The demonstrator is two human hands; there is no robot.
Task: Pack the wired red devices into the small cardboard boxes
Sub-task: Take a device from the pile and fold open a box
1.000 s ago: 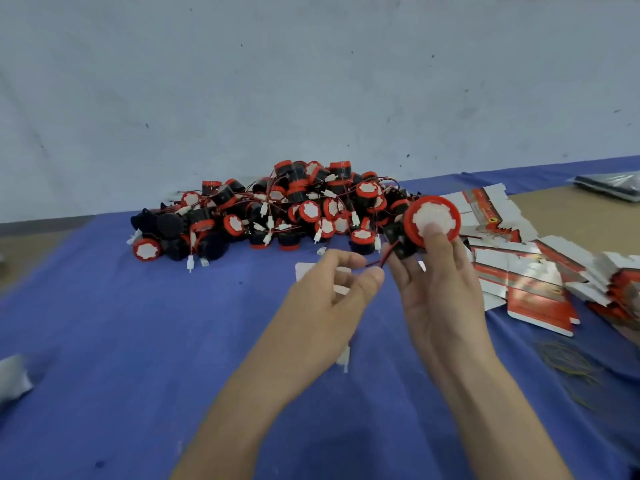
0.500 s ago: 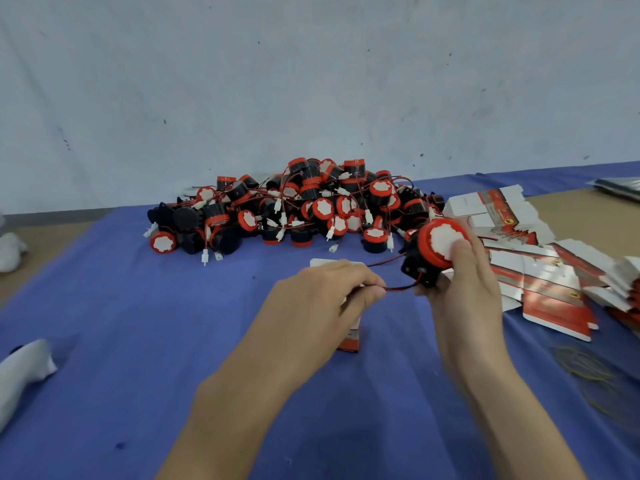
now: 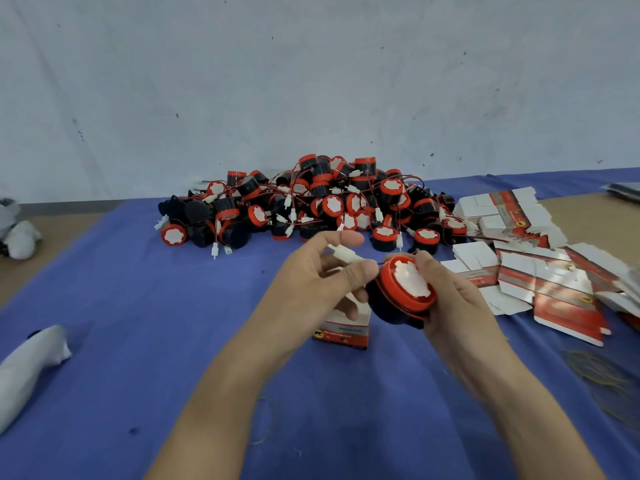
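1. Head view, step in hand: the wire of one device is being gathered before boxing. The left hand pinches the white connector between thumb and fingers. The right hand grips the red device, fingers curled round its dark body.
2. Head view, next move: I judge the thin red wire must be tucked against the body. Then the device goes into the small cardboard box, which stands on the blue cloth just below the hands. Whether its top is open is hidden.
3. Head view, the look of the thing: a round black body, a red rim and a white ragged-edged face turned up, held above the cloth at centre.
4. Head view, supplies: the pile of devices lies far centre, and the flat cartons lie to the right.
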